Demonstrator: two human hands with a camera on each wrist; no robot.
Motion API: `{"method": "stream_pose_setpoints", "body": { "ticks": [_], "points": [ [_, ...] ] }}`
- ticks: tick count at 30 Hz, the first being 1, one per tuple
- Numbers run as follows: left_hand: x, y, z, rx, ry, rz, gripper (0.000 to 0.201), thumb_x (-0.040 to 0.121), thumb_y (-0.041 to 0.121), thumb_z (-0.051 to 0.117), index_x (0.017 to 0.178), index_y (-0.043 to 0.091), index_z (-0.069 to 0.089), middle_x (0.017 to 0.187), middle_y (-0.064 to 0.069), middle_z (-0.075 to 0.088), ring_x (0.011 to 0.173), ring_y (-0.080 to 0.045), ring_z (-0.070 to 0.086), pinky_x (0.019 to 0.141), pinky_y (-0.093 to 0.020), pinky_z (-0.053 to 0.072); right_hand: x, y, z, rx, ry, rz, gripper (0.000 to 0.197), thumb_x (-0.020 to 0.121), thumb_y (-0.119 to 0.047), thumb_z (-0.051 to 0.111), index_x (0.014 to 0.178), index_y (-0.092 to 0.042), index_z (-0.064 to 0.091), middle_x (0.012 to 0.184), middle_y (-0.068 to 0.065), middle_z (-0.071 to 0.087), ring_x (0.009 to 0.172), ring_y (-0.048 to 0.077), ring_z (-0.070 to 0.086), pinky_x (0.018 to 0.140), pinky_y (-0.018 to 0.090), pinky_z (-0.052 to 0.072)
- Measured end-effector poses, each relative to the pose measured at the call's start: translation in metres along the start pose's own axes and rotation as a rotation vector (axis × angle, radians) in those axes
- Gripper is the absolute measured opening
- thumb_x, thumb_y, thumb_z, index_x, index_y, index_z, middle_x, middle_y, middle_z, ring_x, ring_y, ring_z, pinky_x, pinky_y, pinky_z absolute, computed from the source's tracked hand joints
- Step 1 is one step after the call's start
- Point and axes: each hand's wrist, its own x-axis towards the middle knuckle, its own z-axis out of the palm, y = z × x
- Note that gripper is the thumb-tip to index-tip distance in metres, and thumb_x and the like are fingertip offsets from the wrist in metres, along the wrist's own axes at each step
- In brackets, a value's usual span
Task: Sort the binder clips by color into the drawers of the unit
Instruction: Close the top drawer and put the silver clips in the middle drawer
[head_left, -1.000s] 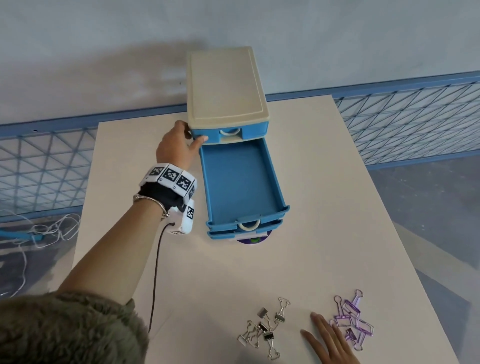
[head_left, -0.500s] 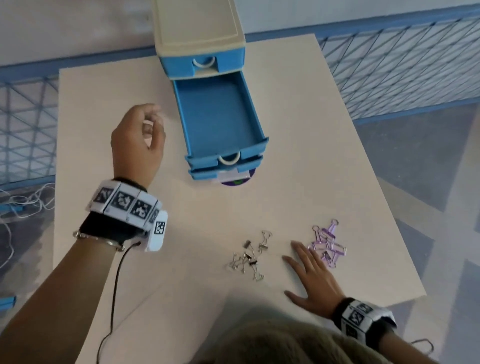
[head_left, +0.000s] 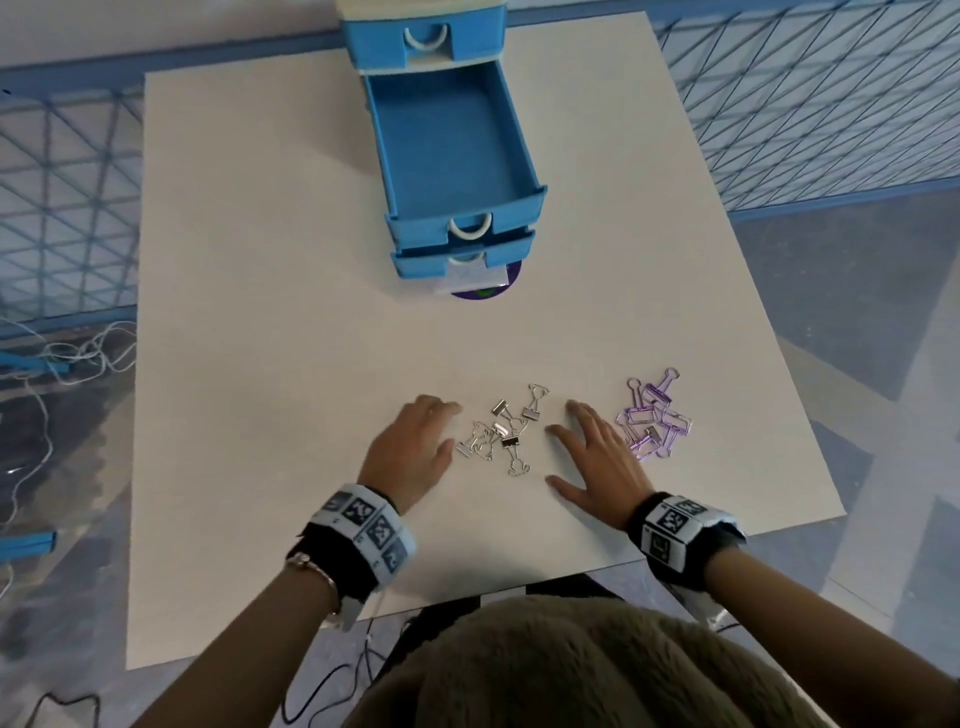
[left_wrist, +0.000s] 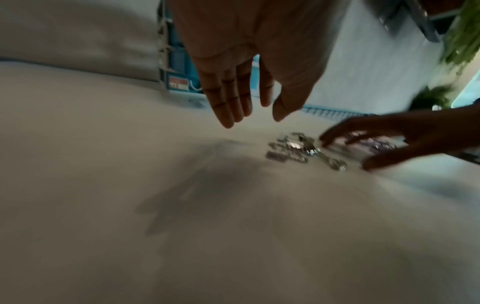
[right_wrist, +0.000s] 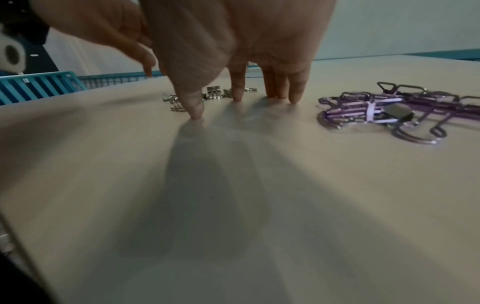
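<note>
A small pile of silver binder clips (head_left: 501, 431) lies near the table's front edge, between my two hands. Just left of it hovers my left hand (head_left: 415, 447), fingers straight and empty, above the table in the left wrist view (left_wrist: 249, 115). My right hand (head_left: 592, 457) rests flat on its fingertips (right_wrist: 239, 96) just right of the silver clips (right_wrist: 213, 94). A pile of purple binder clips (head_left: 655, 415) lies right of that hand (right_wrist: 384, 111). The blue drawer unit (head_left: 426, 47) stands at the far edge, its middle drawer (head_left: 452, 150) pulled out and empty.
The lowest drawer (head_left: 462, 254) sticks out slightly over a purple disc (head_left: 483, 293). The white table (head_left: 260, 260) ends close behind my wrists. A blue mesh fence (head_left: 810, 93) runs behind and beside it. Cables (head_left: 62, 353) lie on the floor at the left.
My left hand has left the drawer unit and come down beside the silver clips. The right hand stayed on the table between the two piles. The head view tilted down.
</note>
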Motion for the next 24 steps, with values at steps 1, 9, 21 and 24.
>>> {"method": "stream_pose_setpoints", "body": {
  "ticks": [1, 9, 21, 24],
  "points": [
    [-0.001, 0.004, 0.006, 0.037, -0.082, -0.033, 0.043, 0.087, 0.017, 0.052, 0.129, 0.018, 0.043, 0.127, -0.007, 0.046, 0.113, -0.022, 0.048, 0.079, -0.037, 0.053, 0.002, -0.002, -0.002, 0.013, 0.01, -0.001, 0.057, 0.075, -0.035, 0.067, 0.121, -0.014, 0.04, 0.136, 0.027, 0.041, 0.127, 0.042, 0.039, 0.098, 0.054, 0.041],
    [0.001, 0.022, 0.041, 0.302, -0.208, -0.096, 0.062, 0.092, 0.038, 0.047, 0.143, 0.022, 0.017, 0.144, -0.01, 0.026, 0.126, -0.025, 0.032, 0.085, -0.035, 0.045, 0.033, -0.022, -0.017, -0.005, 0.005, 0.015, 0.058, 0.081, -0.022, 0.066, 0.132, -0.017, 0.04, 0.135, 0.019, 0.04, 0.112, 0.037, 0.047, 0.083, 0.047, 0.048],
    [0.013, 0.038, 0.053, 0.162, -0.112, -0.182, 0.033, 0.093, 0.012, 0.044, 0.126, 0.014, 0.045, 0.129, -0.013, 0.042, 0.116, -0.029, 0.04, 0.072, -0.034, 0.046, 0.042, -0.025, -0.022, 0.162, 0.013, 0.158, 0.024, 0.085, -0.017, 0.061, 0.107, -0.008, 0.058, 0.119, 0.016, 0.045, 0.103, 0.03, 0.05, 0.069, 0.033, 0.041],
    [0.013, 0.037, 0.048, 0.136, -0.117, -0.214, 0.033, 0.092, 0.008, 0.043, 0.125, 0.014, 0.045, 0.129, -0.011, 0.041, 0.118, -0.026, 0.038, 0.075, -0.033, 0.048, 0.041, -0.022, -0.023, 0.175, 0.022, 0.151, 0.025, 0.085, -0.02, 0.061, 0.107, -0.009, 0.057, 0.122, 0.014, 0.046, 0.105, 0.03, 0.051, 0.069, 0.032, 0.04]
  ]
}}
